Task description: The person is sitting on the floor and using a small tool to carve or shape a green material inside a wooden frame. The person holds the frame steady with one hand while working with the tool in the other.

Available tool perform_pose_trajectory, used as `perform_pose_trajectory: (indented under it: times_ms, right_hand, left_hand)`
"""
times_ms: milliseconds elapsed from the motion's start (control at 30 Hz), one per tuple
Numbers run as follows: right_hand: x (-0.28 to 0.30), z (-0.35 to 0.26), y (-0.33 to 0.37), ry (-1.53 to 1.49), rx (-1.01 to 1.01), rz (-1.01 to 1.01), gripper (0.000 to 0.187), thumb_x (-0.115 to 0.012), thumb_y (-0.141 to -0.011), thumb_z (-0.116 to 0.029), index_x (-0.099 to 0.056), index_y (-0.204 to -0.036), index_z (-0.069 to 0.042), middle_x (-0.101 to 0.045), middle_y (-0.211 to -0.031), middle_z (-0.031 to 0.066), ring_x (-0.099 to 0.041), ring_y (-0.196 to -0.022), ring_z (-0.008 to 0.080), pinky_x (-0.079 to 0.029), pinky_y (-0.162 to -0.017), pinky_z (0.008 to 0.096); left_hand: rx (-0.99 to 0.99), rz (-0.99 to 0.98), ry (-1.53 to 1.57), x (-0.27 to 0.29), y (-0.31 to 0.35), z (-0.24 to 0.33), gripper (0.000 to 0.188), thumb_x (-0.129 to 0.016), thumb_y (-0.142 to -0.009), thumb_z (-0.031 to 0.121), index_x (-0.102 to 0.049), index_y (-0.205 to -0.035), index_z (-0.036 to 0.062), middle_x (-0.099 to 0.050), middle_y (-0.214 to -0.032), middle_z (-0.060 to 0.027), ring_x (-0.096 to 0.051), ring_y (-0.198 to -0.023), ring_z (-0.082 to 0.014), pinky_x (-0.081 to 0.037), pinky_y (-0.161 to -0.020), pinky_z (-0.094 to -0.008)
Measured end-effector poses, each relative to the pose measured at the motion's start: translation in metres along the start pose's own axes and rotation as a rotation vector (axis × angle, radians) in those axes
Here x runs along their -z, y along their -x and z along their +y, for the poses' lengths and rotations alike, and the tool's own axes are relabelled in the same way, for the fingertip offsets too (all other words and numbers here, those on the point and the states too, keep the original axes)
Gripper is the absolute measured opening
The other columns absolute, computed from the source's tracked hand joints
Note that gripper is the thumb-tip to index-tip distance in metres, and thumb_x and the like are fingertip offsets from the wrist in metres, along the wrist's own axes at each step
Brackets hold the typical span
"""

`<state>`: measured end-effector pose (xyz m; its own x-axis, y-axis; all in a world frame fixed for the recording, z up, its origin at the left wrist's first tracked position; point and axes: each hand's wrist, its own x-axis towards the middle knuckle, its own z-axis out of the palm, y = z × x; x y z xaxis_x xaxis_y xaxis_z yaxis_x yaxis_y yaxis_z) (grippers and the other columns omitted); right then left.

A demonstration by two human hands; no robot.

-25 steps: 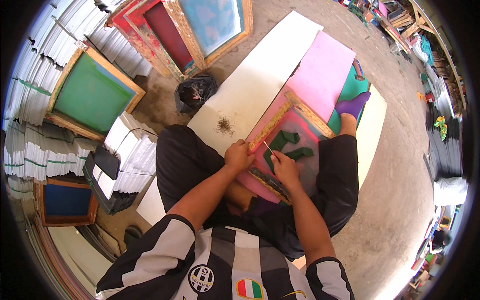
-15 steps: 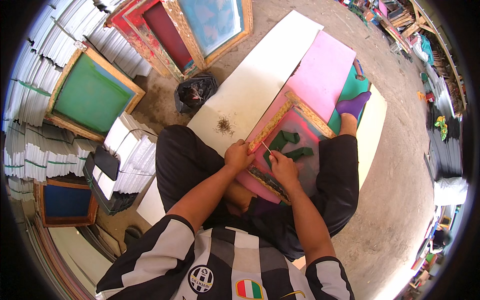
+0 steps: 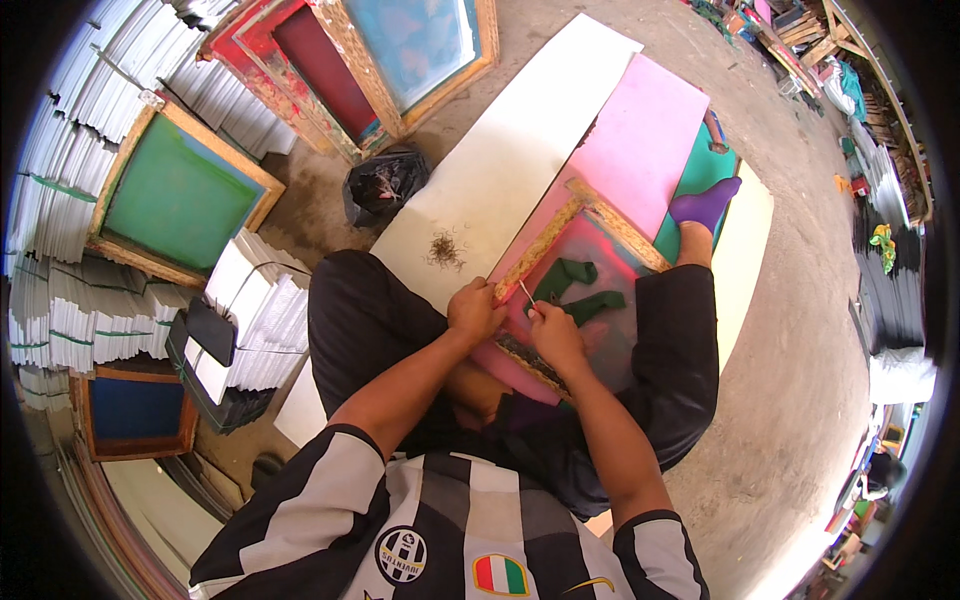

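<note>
Across my lap and the pink board lies a wooden screen frame [image 3: 541, 237] with mesh stretched over it, tinted pink along the edges. My left hand [image 3: 475, 312] is closed on its near left bar, by the corner. In my right hand [image 3: 556, 335] is a slim tool [image 3: 526, 291] with a thin pale shaft, its tip at the inner side of that bar; my fist hides the handle. Beside the right hand, a folded dark green cloth strip [image 3: 572, 284] rests on the mesh. Small bent metal bits [image 3: 444, 250], looking like staples, are heaped on the white board [image 3: 520, 125].
A black plastic bag [image 3: 385, 184] stands left of the boards. More screen frames, one green [image 3: 180, 190], lean at the left near bundled white sheets [image 3: 262, 308]. A hammer [image 3: 715, 132] lies by the green sheet, near my purple-socked foot [image 3: 706, 202].
My right hand and the tool have shifted slightly left and up along the bar. The left hand keeps its grip, and the view has tilted a little.
</note>
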<state>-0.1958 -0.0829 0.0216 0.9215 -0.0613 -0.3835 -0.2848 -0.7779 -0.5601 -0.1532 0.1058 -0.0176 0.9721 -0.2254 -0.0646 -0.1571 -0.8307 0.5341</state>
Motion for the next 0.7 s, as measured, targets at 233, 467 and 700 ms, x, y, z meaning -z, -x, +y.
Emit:
perform_pose_trajectory:
  times_ms: [233, 467, 700]
  right_hand:
    - [-0.004, 0.013, 0.0, -0.07, 0.049, 0.032, 0.035, -0.057, -0.104, -0.032, -0.07, -0.129, -0.011, -0.074, -0.104, 0.0252, -0.07, -0.1, 0.0494, -0.055, -0.089, 0.0547]
    - [-0.013, 0.032, -0.008, -0.555, -0.041, -0.087, 0.041, -0.061, -0.104, -0.033, -0.069, -0.131, -0.002, -0.076, -0.108, 0.0238, -0.074, -0.104, 0.0402, -0.054, -0.093, 0.0455]
    - [-0.027, 0.039, -0.003, -0.395, 0.066, 0.052, 0.046, -0.062, -0.105, -0.033, -0.064, -0.137, 0.0, -0.077, -0.112, 0.0164, -0.075, -0.094, 0.0295, -0.057, -0.087, 0.0439]
  left_hand:
    - [-0.016, -0.01, -0.042, 0.002, 0.001, -0.007, 0.032, -0.08, -0.076, 0.032, -0.073, -0.094, 0.0067, -0.067, -0.099, -0.012, -0.071, -0.091, -0.0347, -0.058, -0.082, -0.0473]
    - [-0.019, -0.01, -0.02, 0.0, 0.0, -0.008, 0.033, -0.08, -0.076, 0.034, -0.072, -0.092, 0.0067, -0.067, -0.098, -0.0118, -0.071, -0.09, -0.0344, -0.058, -0.081, -0.0474]
    - [-0.026, 0.003, 0.018, -0.002, 0.001, -0.007, 0.033, -0.08, -0.076, 0.034, -0.072, -0.092, 0.0064, -0.067, -0.097, -0.0119, -0.071, -0.089, -0.0348, -0.058, -0.081, -0.0479]
